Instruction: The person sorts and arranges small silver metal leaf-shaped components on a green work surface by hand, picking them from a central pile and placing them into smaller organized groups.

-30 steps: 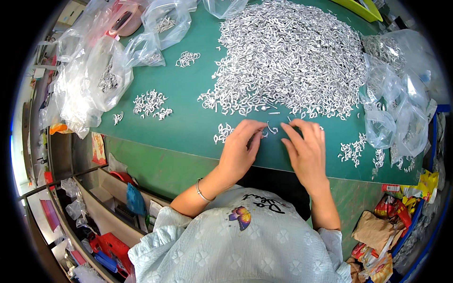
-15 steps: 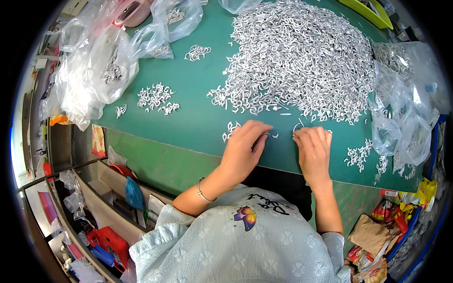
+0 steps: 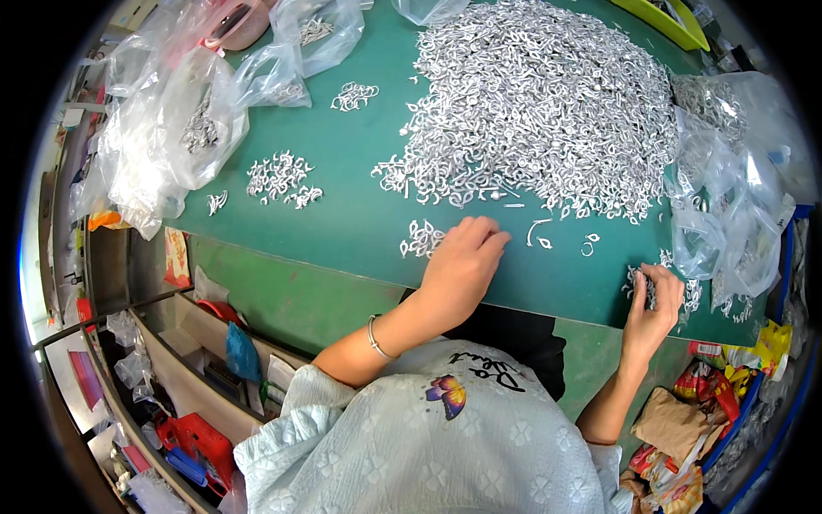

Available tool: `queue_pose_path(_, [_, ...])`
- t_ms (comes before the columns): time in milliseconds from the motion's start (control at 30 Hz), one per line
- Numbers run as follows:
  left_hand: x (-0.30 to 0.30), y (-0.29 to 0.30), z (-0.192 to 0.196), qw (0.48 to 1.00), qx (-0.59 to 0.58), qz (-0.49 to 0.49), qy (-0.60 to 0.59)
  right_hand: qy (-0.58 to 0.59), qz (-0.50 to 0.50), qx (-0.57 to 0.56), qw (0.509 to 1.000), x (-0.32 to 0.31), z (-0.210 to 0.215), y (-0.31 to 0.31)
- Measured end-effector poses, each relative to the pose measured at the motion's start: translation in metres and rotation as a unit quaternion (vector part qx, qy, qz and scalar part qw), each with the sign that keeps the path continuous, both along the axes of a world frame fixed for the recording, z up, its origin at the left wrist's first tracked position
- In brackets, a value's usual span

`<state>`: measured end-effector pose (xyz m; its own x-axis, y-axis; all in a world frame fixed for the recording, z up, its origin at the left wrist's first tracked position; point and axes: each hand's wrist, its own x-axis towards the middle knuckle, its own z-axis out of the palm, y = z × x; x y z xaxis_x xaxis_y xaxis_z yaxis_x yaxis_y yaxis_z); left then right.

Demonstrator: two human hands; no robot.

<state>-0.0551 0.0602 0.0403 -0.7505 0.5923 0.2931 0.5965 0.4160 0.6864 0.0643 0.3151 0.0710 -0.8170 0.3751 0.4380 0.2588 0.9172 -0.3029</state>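
Note:
Small silvery-white metal pieces, some hook-shaped and some ring-like, lie in a big heap (image 3: 539,103) on the green table. My left hand (image 3: 467,261) is at the table's near side with its fingers curled together; their tips are turned away, and whatever they hold is hidden. Beside it, partly covered, lies a small group of pieces (image 3: 419,238). My right hand (image 3: 658,300) is over a small pile of pieces (image 3: 632,287) at the right, thumb and fingers apart. Between the hands lie a curved piece (image 3: 533,231), a looped piece (image 3: 545,243) and a ring-like piece (image 3: 587,249).
Sorted piles (image 3: 278,176) and a ring pile (image 3: 354,96) lie to the left. Clear plastic bags (image 3: 163,137) crowd the left edge, and another bag (image 3: 698,231) the right. A yellow-green tray (image 3: 672,21) stands at the far right, a pink container (image 3: 244,26) at the far left.
My right hand has moved right, from the near middle to the small right-hand pile, uncovering loose pieces on the table. My left hand has shifted slightly right and turned.

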Motion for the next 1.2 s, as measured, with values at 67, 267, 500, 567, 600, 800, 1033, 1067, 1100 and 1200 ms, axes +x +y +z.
queue_pose_path(67, [-0.001, -0.005, 0.007, 0.999, -0.038, -0.015, 0.015, -0.026, 0.045, -0.053, 0.997, -0.012, 0.008, -0.016])
queue_pose_path(267, [-0.001, -0.038, 0.013, 0.996, -0.062, 0.025, 0.058, -0.039, 0.139, -0.142, 0.979, -0.029, 0.007, -0.04])
queue_pose_path(500, [0.0, -0.038, 0.008, 0.997, -0.043, -0.009, 0.056, -0.038, 0.184, -0.163, 0.969, -0.039, 0.005, -0.058])
queue_pose_path(567, [0.0, -0.037, 0.009, 0.998, -0.031, -0.035, 0.045, -0.037, 0.182, -0.166, 0.969, -0.038, 0.003, -0.058])
queue_pose_path(600, [0.0, -0.038, 0.01, 0.998, -0.029, -0.039, 0.042, -0.035, 0.184, -0.165, 0.968, -0.038, 0.004, -0.059])
queue_pose_path(800, [-0.028, -0.061, 0.028, 0.989, 0.073, 0.12, 0.044, -0.019, 0.19, -0.157, 0.969, -0.04, 0.0, -0.058])
queue_pose_path(1033, [-0.05, -0.107, 0.031, 0.965, 0.069, 0.254, -0.012, -0.036, 0.184, -0.173, 0.967, -0.045, -0.003, -0.058])
queue_pose_path(1067, [-0.057, -0.115, 0.029, 0.955, 0.029, 0.289, 0.068, -0.037, 0.183, -0.173, 0.967, -0.045, -0.004, -0.058])
queue_pose_path(1100, [-0.063, -0.122, 0.028, 0.942, 0.038, 0.325, 0.073, -0.038, 0.183, -0.173, 0.967, -0.045, -0.005, -0.059])
queue_pose_path(1200, [-0.073, -0.136, 0.016, 0.938, -0.03, 0.343, 0.038, -0.039, 0.179, -0.166, 0.969, -0.042, -0.006, -0.058])
